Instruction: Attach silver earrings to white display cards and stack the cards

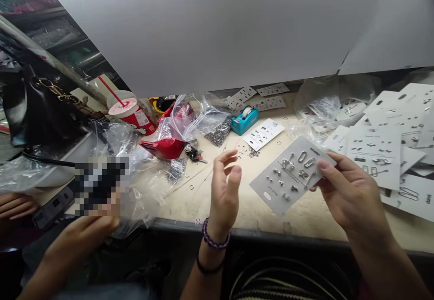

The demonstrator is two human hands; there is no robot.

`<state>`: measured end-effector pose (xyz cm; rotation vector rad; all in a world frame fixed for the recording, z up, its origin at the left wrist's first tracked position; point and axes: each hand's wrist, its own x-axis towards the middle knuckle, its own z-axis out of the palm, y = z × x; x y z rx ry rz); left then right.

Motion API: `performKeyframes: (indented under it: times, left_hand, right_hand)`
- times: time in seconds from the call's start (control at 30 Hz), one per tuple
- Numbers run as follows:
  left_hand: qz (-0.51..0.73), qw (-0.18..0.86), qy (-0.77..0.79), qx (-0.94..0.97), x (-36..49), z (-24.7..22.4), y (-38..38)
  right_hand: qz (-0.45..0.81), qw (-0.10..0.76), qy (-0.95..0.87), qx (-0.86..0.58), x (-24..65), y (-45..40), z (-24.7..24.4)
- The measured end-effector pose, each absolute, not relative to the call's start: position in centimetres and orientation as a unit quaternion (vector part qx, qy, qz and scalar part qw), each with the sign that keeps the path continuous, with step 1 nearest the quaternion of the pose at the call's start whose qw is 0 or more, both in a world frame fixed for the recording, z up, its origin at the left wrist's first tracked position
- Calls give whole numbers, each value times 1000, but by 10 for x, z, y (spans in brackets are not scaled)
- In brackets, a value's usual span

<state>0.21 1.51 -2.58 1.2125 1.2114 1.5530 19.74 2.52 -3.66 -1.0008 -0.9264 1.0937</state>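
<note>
A grey-white card (276,189) with several pairs of earrings is tilted above the table, its upper right corner pinched in my right hand (349,191). To the left of the card, my left hand (225,189) is raised with its fingers curled and apart, holding nothing. A beaded bracelet and a dark band circle that wrist. Behind the hands, another earring card (263,134) lies beside a blue tape dispenser (244,120). Small metal parts (252,152) are scattered just in front of that card.
Many earring cards (375,151) are piled at the right by a plastic bag (318,101). Bags of metal bits (219,130), a red scoop (162,148), keys (193,153) and a red cup (134,114) stand left of centre. Another person's hand (81,232) is at the lower left.
</note>
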Motion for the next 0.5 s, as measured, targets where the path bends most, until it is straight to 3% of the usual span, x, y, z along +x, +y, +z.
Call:
performKeyframes:
  times: [0.1,0.17,0.23,0.33,0.4,0.5]
  left_hand:
    - [456,479,498,561,-3,-31,19]
    - [419,487,491,588,-4,-34,20]
    - [457,449,502,582,-3,-37,21]
    - [533,409,517,530,-1,-40,23]
    - [550,449,500,496,-1,-41,23]
    - [528,557,444,462,1,-41,21]
  right_hand:
    - [474,658,-403,-425,194,25,-38]
    - [442,664,-443,-409,194,24,-40]
    - [348,673,-528,-385,195,22,-43]
    - [97,651,-671,-342,198,15,-45]
    - [-22,618,-713,-330,199,11,-45]
    - [-65,596,-734,-319,199,7,-46]
